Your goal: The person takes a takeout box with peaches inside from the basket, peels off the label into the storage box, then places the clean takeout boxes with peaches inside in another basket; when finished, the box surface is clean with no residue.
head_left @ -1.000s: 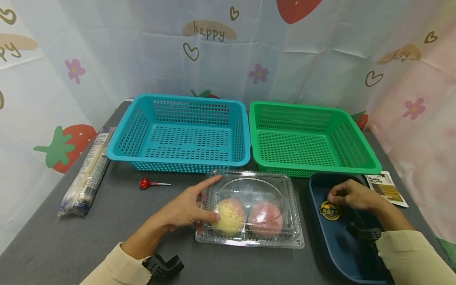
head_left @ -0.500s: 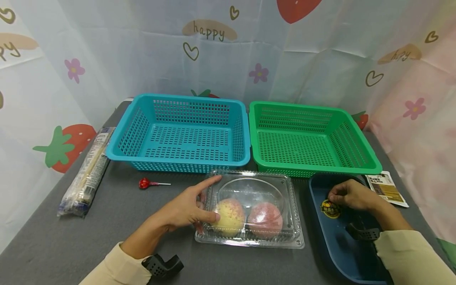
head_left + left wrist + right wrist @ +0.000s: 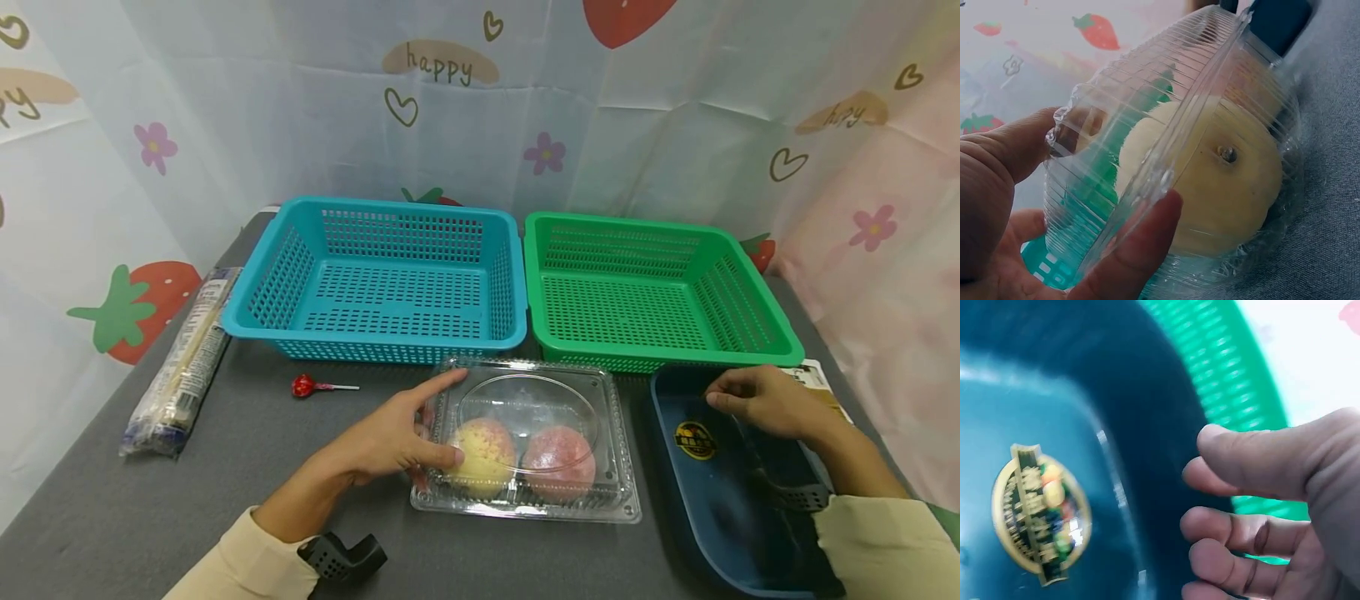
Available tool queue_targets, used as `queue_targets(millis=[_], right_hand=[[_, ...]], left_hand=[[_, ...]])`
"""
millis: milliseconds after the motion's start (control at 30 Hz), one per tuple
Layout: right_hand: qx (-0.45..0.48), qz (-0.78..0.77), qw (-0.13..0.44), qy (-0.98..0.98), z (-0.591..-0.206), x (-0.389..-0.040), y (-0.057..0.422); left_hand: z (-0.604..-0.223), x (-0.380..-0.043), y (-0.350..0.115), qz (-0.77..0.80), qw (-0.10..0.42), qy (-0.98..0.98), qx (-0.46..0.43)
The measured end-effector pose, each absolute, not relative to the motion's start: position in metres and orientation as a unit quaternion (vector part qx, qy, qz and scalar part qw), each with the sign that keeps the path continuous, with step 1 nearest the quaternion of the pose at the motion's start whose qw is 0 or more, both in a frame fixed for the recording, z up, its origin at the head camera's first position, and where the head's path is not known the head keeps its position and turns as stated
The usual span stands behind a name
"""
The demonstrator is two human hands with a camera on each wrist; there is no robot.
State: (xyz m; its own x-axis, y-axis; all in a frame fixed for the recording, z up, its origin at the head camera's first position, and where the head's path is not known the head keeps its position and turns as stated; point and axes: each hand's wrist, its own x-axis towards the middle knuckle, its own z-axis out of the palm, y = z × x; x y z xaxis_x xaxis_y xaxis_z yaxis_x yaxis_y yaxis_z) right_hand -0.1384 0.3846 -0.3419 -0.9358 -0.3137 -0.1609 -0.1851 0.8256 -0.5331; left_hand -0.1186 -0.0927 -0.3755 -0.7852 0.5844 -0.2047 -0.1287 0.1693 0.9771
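Observation:
My left hand (image 3: 397, 442) grips the left side of a clear plastic clamshell box (image 3: 525, 512) on the grey table. Inside it sit a yellow-red round fruit (image 3: 483, 458) and a pinkish one (image 3: 558, 462). In the left wrist view, thumb and fingers spread around the box's rim (image 3: 1166, 162), beside the pale fruit (image 3: 1210, 175). My right hand (image 3: 768, 400) hovers over the far right part of a dark blue basin (image 3: 720, 525), fingers loosely bent and holding nothing. An oval black-and-gold label (image 3: 1041, 512) lies flat on the basin's floor, apart from those fingertips.
A blue basket (image 3: 397, 333) and a green basket (image 3: 660, 342) stand side by side at the back. Left of the box lies a red lollipop (image 3: 303, 386). A long clear-wrapped packet (image 3: 183, 367) lies at the left edge. A printed packet (image 3: 813, 379) is partly hidden behind my right hand.
My right hand has let go of the label and moved right and slightly up, away from it. The label stays in the basin. The left hand and the box have not moved.

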Motion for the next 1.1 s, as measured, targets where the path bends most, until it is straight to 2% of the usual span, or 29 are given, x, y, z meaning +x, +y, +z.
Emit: queue_targets(millis=[200,467,700,1100], right_hand=[[-0.123,-0.242,0.076,0.959,-0.314,-0.132,0.384],[-0.135,-0.240,-0.028,0.961,-0.295,-0.130,0.388],[-0.098,-0.241,-0.074,0.963,-0.291,-0.129,0.392],[-0.061,-0.263,-0.105,0.957,-0.289,-0.134,0.401]], left_hand=[[-0.375,-0.119,-0.094,0.630,0.292,0.701,0.162],[-0.375,-0.119,-0.094,0.638,0.294,0.694,0.159],[-0.376,-0.119,-0.092,0.619,0.260,0.723,0.160],[-0.377,-0.118,-0.090,0.639,0.255,0.710,0.152]])
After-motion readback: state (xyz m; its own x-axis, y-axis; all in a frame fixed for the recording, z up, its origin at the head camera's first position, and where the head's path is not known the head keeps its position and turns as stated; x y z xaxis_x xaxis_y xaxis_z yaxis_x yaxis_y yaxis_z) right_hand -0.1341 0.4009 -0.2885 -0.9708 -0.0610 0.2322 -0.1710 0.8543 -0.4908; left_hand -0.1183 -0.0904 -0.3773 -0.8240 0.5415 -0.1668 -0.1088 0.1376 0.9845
